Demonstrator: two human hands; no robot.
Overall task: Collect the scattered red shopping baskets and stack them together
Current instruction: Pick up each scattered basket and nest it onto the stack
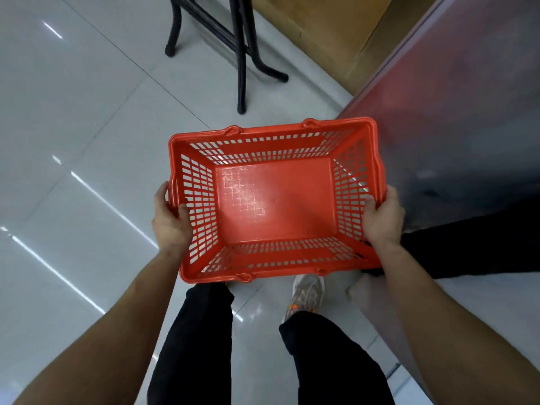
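I hold one red shopping basket (274, 200) out in front of me above the glossy pale tiled floor (73, 127), its mouth turned up toward me: solid flat bottom, slotted lattice walls, thick rolled rim with lugs on both long sides. Its long axis runs left to right, roughly level, a short end at each hand. My left hand (171, 220) grips the left end, thumb hooked inside over the rim, fingers curled round the outside. My right hand (382, 220) grips the right end the same way, thumb against the lattice. Both bare forearms reach forward.
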